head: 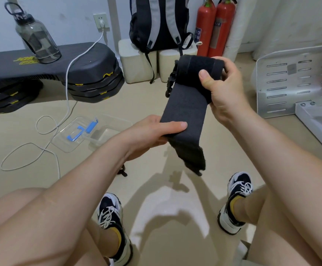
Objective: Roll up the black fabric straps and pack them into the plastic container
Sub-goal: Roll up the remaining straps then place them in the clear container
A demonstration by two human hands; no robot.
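Left hand and right hand grip a black strap (half rolled) above beige floor.

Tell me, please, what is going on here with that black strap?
A seated person is rolling a black fabric strap in mid-air. The right hand grips the rolled-up end at the top, while the left hand pinches the flat length lower down; the loose tail hangs below it. The plastic container sits open on the floor to the left, and no strap shows in the visible part of it.
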